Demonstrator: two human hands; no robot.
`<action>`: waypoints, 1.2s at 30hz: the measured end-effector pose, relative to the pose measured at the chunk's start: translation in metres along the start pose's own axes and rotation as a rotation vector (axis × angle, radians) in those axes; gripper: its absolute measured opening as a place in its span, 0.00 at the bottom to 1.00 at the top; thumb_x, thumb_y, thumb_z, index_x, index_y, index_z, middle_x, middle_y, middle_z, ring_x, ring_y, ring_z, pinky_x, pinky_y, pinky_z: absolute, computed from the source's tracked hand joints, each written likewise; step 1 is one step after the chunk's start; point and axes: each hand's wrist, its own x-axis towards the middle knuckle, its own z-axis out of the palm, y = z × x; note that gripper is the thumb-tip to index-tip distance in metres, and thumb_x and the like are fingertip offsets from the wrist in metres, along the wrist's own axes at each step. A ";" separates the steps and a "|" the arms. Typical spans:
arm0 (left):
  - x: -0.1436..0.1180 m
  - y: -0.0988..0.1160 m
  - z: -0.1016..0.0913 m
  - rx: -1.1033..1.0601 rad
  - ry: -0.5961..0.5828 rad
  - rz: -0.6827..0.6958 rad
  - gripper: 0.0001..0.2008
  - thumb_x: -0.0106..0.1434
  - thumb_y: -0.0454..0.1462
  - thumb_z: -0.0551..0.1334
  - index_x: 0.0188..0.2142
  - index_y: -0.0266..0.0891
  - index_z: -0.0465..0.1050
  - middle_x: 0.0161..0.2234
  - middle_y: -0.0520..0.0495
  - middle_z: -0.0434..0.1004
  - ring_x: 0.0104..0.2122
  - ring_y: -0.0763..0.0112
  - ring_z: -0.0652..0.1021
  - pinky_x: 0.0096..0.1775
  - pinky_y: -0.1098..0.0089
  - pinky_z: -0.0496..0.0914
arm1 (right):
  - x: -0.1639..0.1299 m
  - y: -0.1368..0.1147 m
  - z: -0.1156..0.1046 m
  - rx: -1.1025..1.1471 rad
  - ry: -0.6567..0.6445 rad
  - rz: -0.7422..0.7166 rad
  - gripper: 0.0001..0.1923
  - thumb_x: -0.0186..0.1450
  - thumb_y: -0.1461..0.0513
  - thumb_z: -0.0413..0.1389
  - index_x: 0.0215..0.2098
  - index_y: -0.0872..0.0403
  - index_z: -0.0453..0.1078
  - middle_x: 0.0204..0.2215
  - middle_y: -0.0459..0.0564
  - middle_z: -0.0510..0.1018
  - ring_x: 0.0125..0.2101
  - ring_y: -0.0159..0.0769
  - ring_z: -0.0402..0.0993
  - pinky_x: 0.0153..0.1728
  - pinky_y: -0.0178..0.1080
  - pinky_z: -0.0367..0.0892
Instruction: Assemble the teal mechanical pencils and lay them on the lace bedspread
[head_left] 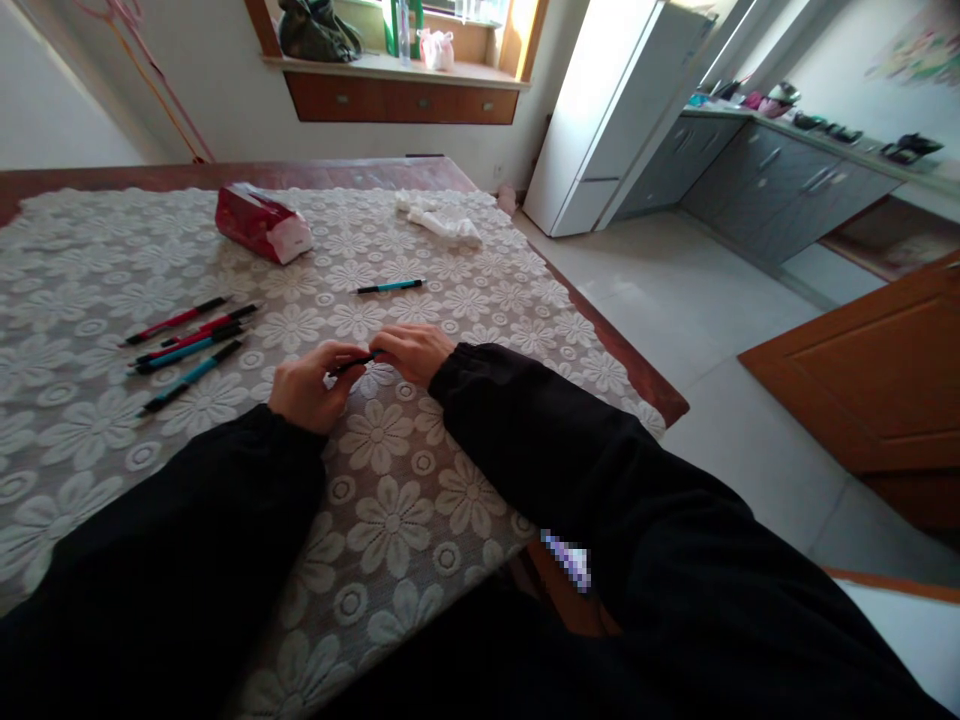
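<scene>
Far left of the held pen [354,362]: a cluster of red and blue pens [187,345] lying on the lace tablecloth [390,480]. Behind those, a red tissue pack [259,222]. Left hand [307,385], fingers curled, pinching the pen's left end; right hand [412,352] gripping its other end, just above the cloth. Beyond it, a lone blue pen [390,287]; farther back, a crumpled white cloth [442,220].
</scene>
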 end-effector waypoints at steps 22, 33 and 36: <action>0.001 0.006 -0.002 -0.004 0.000 -0.016 0.11 0.62 0.43 0.60 0.40 0.42 0.77 0.36 0.50 0.83 0.32 0.67 0.81 0.38 0.68 0.76 | -0.001 -0.003 -0.004 0.060 -0.054 0.029 0.09 0.73 0.59 0.47 0.45 0.54 0.65 0.41 0.51 0.75 0.39 0.34 0.69 0.39 0.35 0.59; 0.002 0.008 -0.004 -0.002 -0.013 -0.034 0.12 0.62 0.42 0.59 0.40 0.42 0.78 0.37 0.49 0.83 0.32 0.67 0.81 0.38 0.69 0.76 | -0.002 -0.005 -0.006 0.023 -0.042 0.054 0.12 0.73 0.56 0.47 0.44 0.54 0.67 0.38 0.49 0.77 0.37 0.33 0.71 0.34 0.34 0.58; 0.002 0.008 -0.003 0.003 -0.012 -0.014 0.12 0.61 0.43 0.59 0.39 0.43 0.78 0.37 0.49 0.83 0.32 0.67 0.81 0.37 0.69 0.76 | -0.002 -0.007 -0.009 0.008 -0.061 0.078 0.15 0.75 0.56 0.43 0.41 0.54 0.69 0.36 0.48 0.78 0.35 0.33 0.72 0.33 0.35 0.57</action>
